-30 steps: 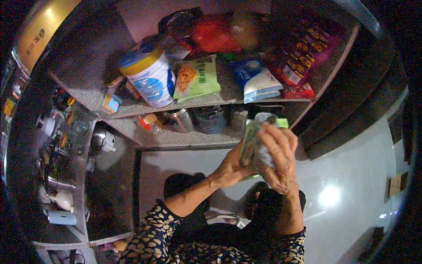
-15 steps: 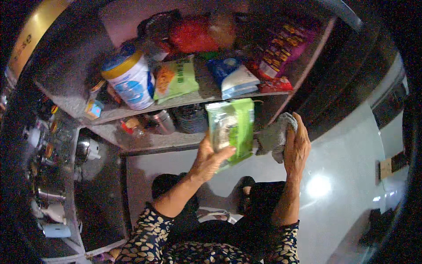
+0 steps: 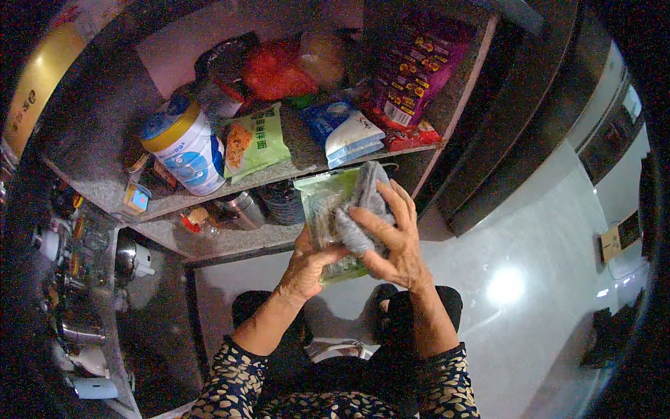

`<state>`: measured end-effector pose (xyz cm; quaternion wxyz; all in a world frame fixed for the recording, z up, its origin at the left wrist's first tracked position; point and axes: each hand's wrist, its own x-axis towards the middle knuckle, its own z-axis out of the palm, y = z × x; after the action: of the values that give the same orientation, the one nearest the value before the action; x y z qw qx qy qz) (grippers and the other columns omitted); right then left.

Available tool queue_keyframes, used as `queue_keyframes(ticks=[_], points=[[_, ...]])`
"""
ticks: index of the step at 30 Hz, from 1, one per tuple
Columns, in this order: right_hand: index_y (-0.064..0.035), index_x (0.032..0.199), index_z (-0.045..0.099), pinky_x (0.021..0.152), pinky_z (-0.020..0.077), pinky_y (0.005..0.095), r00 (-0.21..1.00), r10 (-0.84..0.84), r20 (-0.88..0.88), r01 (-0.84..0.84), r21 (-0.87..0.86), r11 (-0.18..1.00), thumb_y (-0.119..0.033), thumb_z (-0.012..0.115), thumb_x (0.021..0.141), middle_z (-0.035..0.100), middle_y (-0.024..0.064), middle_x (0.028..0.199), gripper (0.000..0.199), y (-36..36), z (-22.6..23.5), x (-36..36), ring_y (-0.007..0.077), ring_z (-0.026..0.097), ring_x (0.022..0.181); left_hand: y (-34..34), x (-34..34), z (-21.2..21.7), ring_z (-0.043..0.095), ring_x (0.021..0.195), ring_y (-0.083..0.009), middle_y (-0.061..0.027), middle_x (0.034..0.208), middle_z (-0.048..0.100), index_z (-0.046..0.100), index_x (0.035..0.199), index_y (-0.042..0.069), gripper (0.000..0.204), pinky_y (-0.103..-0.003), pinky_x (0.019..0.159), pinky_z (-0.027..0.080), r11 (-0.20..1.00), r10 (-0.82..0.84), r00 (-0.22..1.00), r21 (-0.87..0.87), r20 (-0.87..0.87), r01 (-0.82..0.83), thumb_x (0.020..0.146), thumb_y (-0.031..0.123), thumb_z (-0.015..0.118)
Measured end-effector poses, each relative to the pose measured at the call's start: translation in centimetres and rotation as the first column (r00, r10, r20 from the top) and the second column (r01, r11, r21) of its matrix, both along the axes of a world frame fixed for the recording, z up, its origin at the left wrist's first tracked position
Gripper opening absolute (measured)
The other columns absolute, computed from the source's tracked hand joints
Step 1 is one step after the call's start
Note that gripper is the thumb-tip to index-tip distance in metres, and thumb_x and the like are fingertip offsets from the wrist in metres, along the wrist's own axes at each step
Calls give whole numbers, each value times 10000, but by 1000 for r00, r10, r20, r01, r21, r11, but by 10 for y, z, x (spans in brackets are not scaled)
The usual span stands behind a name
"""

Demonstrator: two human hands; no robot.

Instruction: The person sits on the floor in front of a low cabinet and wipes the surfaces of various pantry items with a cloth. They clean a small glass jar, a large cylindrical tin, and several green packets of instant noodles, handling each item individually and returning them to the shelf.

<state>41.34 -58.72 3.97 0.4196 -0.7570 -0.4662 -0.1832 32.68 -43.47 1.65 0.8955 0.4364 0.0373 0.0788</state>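
Note:
My left hand (image 3: 305, 268) grips the lower left edge of a green and clear plastic food packet (image 3: 319, 209), held upright in front of the shelves. A crumpled grey cloth (image 3: 363, 222) is in my right hand (image 3: 394, 241), pressed against the packet's face. The cloth and the right fingers hide much of the packet's right side. On the shelf just beyond stand a white tin with a gold band (image 3: 188, 150), a light green food packet (image 3: 258, 140) and a blue and white bag (image 3: 349, 136).
A purple packet (image 3: 419, 70) and a small red packet (image 3: 412, 134) lie at the shelf's right, a red bag (image 3: 279, 70) farther back. On the lower shelf are a metal cup (image 3: 244, 209) and stacked dark bowls (image 3: 283, 202). A rice cooker (image 3: 135, 262) stands at left.
The right hand has brought the cloth leftward onto the packet's face; before, it was apart at the right. The packet has shifted slightly left and down. The view has turned a little.

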Motion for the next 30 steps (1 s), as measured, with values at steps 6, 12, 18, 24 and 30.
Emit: queue_keyframes(ticks=[6, 12, 18, 24, 30], points=[[-91, 1144, 570, 953, 372, 425, 948, -123, -294, 204, 261, 944, -153, 629, 679, 492, 199, 1164, 472, 7, -11, 8, 367, 452, 1097, -3, -2, -3, 529, 1043, -167, -50, 1160, 525, 374, 1308, 97, 648, -327, 898, 450, 993, -96, 995, 62, -30, 98, 724, -1, 637], [-91, 1123, 583, 781, 414, 434, 970, -242, 30, 236, 139, 962, -83, 689, 613, 514, 172, 1087, 521, 13, -1, -9, 337, 468, 936, -4, -6, -6, 505, 1071, -155, -39, 1180, 514, 380, 1292, 87, 581, -319, 921, 431, 982, -89, 995, 170, 42, 81, 779, 37, 646], [-116, 1073, 609, 718, 443, 433, 990, -117, 76, 106, 129, 986, -108, 699, 587, 505, 164, 994, 495, 23, 8, -27, 334, 486, 841, -4, -8, -10, 486, 1087, -137, -14, 1190, 503, 384, 1288, 77, 586, -307, 920, 424, 945, -32, 999, 325, 40, 17, 763, -36, 620], [-49, 1063, 593, 779, 440, 385, 900, -267, -344, 368, 273, 889, -104, 639, 735, 500, 172, 979, 337, 12, -6, 5, 315, 515, 898, -11, -7, -7, 484, 1094, -138, -32, 1192, 510, 345, 1333, 66, 630, -309, 960, 387, 925, -71, 997, 375, 20, 58, 768, -53, 597], [-69, 1052, 604, 824, 417, 428, 984, -127, -125, 151, 208, 966, -93, 654, 665, 497, 183, 1044, 391, 15, 5, -12, 350, 487, 954, -11, -6, -10, 485, 1088, -142, -47, 1190, 511, 349, 1323, 50, 615, -304, 943, 402, 925, -47, 999, 378, 0, 44, 775, 3, 626]])
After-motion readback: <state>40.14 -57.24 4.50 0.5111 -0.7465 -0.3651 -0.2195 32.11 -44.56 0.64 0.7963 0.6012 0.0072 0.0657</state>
